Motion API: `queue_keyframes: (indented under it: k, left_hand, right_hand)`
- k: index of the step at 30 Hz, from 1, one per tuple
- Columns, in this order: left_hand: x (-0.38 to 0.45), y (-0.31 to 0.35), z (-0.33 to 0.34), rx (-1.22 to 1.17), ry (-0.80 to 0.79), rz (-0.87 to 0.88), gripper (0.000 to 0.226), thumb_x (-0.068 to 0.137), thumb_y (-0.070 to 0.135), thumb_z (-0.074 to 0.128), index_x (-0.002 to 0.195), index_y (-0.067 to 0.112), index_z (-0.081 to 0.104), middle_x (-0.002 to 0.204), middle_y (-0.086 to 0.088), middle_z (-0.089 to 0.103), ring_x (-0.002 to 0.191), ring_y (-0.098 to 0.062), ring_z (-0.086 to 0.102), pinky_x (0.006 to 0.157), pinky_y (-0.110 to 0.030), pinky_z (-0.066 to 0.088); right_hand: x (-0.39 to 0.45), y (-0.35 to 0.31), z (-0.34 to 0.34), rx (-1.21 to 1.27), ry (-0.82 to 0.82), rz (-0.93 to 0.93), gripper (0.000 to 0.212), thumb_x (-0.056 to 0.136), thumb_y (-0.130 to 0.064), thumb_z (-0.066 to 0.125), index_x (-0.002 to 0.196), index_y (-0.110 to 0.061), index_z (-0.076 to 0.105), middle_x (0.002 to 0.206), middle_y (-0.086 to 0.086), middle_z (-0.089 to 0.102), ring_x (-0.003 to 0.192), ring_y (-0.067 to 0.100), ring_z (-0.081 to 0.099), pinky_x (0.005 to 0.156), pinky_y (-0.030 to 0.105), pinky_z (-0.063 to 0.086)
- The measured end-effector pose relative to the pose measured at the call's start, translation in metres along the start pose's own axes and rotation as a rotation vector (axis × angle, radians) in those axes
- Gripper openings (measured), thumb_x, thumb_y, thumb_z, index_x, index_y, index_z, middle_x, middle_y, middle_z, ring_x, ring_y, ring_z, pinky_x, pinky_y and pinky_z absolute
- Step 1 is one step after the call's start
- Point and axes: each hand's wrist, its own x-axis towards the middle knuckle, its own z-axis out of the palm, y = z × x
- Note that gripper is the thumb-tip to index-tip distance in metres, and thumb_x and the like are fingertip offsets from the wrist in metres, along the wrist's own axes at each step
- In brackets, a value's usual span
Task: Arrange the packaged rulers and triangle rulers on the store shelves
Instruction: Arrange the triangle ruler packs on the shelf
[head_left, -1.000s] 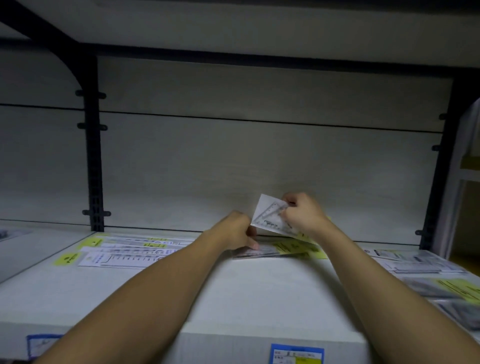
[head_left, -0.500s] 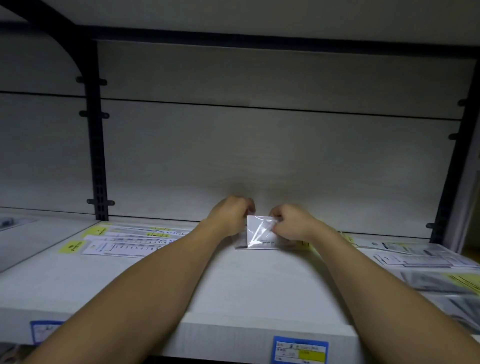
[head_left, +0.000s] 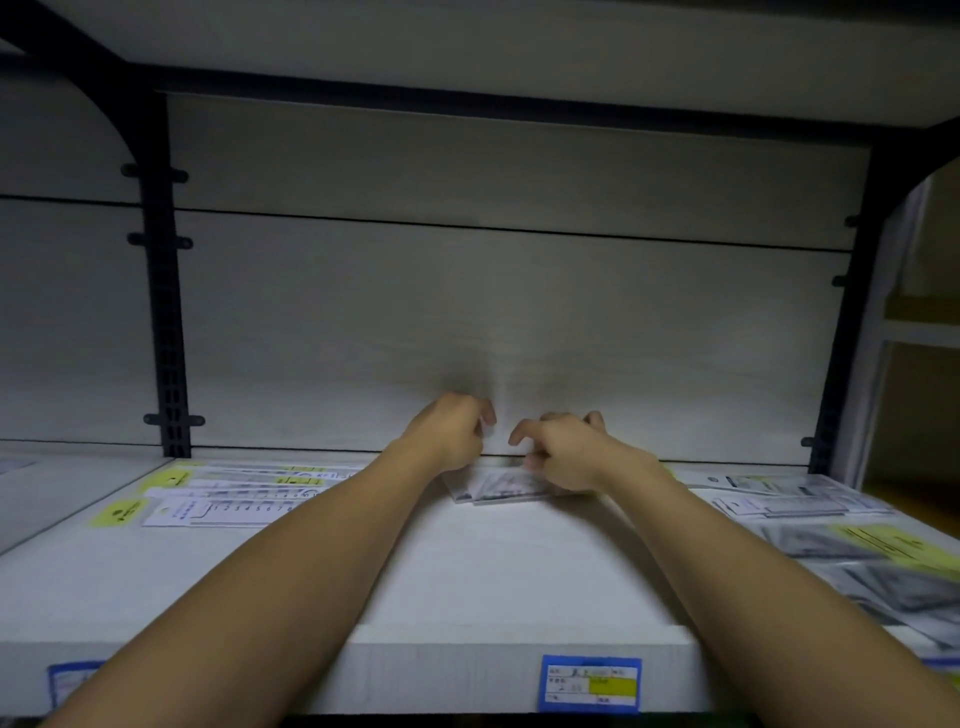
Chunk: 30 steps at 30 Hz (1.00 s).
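Both hands are reaching to the back of the shelf (head_left: 509, 571). The left hand (head_left: 453, 434) is pinching a clear packet edge; the right hand (head_left: 563, 449) is hovering, fingers loosely curled, over the triangle ruler packets (head_left: 498, 488).

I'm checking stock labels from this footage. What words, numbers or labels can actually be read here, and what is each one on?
"1 2 3 4 5 6 7": scale digits on the packaged ruler at the left of the shelf.
Yellow header cards on the left packs: print too small to read.
Blue and yellow price tag on the shelf's front edge: blurred, unreadable.
Packs on the right: printing blurred, unreadable.
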Motion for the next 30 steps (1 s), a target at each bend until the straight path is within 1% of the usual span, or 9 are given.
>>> queue_keyframes:
  k: [3,5,8,12,16,20,23,26,30]
  left_hand:
    - [0.001,0.006,0.003,0.015,-0.044,0.036,0.032,0.085,0.008,0.054,0.111,0.020,0.067,0.090,0.004,0.061,0.094,-0.023,0.063,0.083,-0.033,0.053]
    - [0.003,0.010,0.005,0.024,-0.074,0.062,0.031,0.085,0.009,0.055,0.111,0.020,0.068,0.091,0.004,0.063,0.094,-0.022,0.063,0.083,-0.032,0.053]
    - [0.007,0.016,0.006,0.040,-0.113,0.096,0.029,0.085,0.015,0.057,0.111,0.024,0.069,0.096,0.003,0.067,0.094,-0.020,0.063,0.086,-0.034,0.054]
    - [0.015,0.030,0.004,0.076,-0.145,0.145,0.031,0.086,0.013,0.057,0.112,0.024,0.069,0.093,0.008,0.064,0.094,-0.018,0.062,0.087,-0.032,0.052]
    - [0.025,0.057,0.005,0.093,-0.157,0.153,0.031,0.089,0.013,0.055,0.114,0.024,0.068,0.094,0.009,0.063,0.094,-0.016,0.062,0.088,-0.029,0.051]
    - [0.036,0.097,0.017,0.077,-0.148,0.158,0.031,0.089,0.012,0.056,0.114,0.023,0.070,0.096,0.006,0.066,0.091,-0.016,0.062,0.082,-0.022,0.046]
    - [0.045,0.130,0.035,0.039,-0.112,0.154,0.030,0.089,0.011,0.056,0.111,0.024,0.071,0.093,0.006,0.066,0.086,-0.015,0.060,0.080,-0.021,0.045]
    - [0.053,0.161,0.051,0.036,-0.087,0.156,0.026,0.088,0.015,0.058,0.106,0.026,0.073,0.094,0.005,0.070,0.082,-0.012,0.058,0.077,-0.020,0.043]
    - [0.065,0.197,0.067,0.057,-0.078,0.151,0.016,0.088,0.022,0.062,0.099,0.027,0.073,0.090,0.005,0.071,0.083,-0.013,0.059,0.070,-0.020,0.039]
  right_hand:
    - [-0.007,0.000,-0.006,0.026,-0.018,-0.001,0.039,0.095,-0.017,0.047,0.131,-0.033,0.053,0.118,0.000,0.062,0.116,0.021,0.050,0.092,0.040,0.026]
    - [-0.011,0.003,-0.008,0.058,-0.023,-0.004,0.042,0.091,-0.012,0.050,0.129,-0.029,0.056,0.115,-0.001,0.065,0.112,0.020,0.053,0.094,0.036,0.034]
    - [-0.016,0.017,-0.009,0.140,-0.010,-0.004,0.036,0.089,-0.013,0.059,0.124,-0.024,0.061,0.102,-0.004,0.067,0.101,0.022,0.061,0.088,0.028,0.046]
    - [-0.027,0.038,-0.017,0.181,-0.003,-0.013,0.035,0.088,-0.014,0.068,0.122,-0.023,0.063,0.098,-0.007,0.064,0.089,0.016,0.059,0.086,0.025,0.047]
    - [-0.046,0.066,-0.025,0.245,-0.011,-0.034,0.034,0.086,-0.009,0.070,0.116,-0.024,0.066,0.099,-0.008,0.067,0.091,0.014,0.062,0.087,0.027,0.050]
    - [-0.072,0.099,-0.037,0.245,-0.099,-0.060,0.031,0.085,-0.012,0.071,0.111,-0.029,0.068,0.102,-0.010,0.066,0.097,0.014,0.063,0.090,0.030,0.052]
    - [-0.088,0.125,-0.046,0.226,-0.161,-0.081,0.027,0.087,-0.016,0.071,0.111,-0.030,0.069,0.104,-0.012,0.066,0.100,0.013,0.063,0.090,0.031,0.052]
    - [-0.100,0.147,-0.053,0.237,-0.170,-0.115,0.025,0.084,-0.021,0.072,0.105,-0.034,0.068,0.103,-0.014,0.067,0.099,0.015,0.064,0.089,0.040,0.056]
    - [-0.119,0.172,-0.061,0.238,-0.139,-0.169,0.024,0.086,-0.013,0.072,0.106,-0.026,0.071,0.107,-0.003,0.069,0.098,0.016,0.063,0.088,0.031,0.053]
